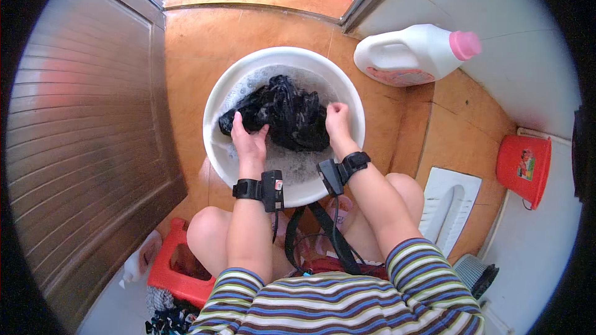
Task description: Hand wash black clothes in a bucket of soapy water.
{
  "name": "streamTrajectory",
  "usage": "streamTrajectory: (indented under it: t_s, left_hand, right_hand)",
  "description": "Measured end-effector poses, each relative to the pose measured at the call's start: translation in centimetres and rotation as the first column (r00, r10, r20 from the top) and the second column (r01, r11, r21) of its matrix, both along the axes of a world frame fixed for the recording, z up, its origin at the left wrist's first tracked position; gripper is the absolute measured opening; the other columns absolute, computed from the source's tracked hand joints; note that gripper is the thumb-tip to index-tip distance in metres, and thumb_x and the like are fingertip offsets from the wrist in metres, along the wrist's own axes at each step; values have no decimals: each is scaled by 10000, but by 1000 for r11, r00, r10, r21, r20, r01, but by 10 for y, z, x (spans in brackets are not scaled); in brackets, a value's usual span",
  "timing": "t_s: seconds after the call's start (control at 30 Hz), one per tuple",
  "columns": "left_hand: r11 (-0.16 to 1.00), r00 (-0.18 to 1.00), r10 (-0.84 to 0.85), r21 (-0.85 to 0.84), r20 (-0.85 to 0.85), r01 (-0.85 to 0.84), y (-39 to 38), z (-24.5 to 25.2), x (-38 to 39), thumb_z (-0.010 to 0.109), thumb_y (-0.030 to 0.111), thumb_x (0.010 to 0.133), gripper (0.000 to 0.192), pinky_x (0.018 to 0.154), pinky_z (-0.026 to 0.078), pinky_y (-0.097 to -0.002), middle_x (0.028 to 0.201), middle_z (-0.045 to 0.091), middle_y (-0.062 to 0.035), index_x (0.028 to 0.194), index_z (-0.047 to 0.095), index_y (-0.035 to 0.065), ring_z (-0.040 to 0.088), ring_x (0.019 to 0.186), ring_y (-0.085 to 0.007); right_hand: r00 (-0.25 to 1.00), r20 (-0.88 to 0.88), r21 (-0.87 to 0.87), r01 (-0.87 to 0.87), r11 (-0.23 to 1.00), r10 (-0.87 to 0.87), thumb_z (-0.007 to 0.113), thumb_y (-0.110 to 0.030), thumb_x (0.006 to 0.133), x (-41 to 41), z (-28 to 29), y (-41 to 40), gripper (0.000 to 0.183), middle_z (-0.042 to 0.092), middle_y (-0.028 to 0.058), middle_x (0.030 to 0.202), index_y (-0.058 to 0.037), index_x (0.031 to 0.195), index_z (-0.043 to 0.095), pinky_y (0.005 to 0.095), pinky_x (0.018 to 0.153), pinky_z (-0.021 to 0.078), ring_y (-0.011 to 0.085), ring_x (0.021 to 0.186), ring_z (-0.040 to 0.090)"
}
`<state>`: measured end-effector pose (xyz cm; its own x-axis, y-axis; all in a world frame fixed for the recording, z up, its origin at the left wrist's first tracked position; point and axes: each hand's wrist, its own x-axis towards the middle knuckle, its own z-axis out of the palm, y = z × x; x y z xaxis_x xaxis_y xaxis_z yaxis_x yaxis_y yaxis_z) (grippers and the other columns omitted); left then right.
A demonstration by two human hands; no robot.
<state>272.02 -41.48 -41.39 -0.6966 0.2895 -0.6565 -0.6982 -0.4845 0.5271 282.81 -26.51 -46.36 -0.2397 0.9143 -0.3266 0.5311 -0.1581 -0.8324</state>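
Observation:
A white round plastic basin [215, 158] stands on the tiled floor before me, with sudsy water [298, 167] inside. Wet black cloth [291, 116] lies bunched in the water. My left hand [249, 139] is at the cloth's left part, thumb and fingers spread against it. My right hand [338, 118] is closed at the cloth's right edge, near the basin's rim; whether cloth is pinched in its fingers is hidden. Each wrist wears a black strap with a small device and a cable.
A white detergent bottle with a pink cap [414, 56] stands right of the basin. Further right are a squat toilet [449, 209] and a red bucket [524, 170]. A brown door [93, 125] is at the left, a red plastic stool [163, 260] at lower left.

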Motion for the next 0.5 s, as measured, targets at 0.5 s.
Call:
streamTrajectory:
  t_s: [0.5]
  left_hand:
    - [139,748,-660,-966,73,216,15,-43,45,702,214,530,1104,986,92,-375,1259,4,-271,1183,-136,-85,61,1183,-369]
  right_hand:
    - [804,210,-284,-494,822,556,658,-144,564,47,-76,-39,476,533,153,952,7,982,489,316,763,391,254,892,504]
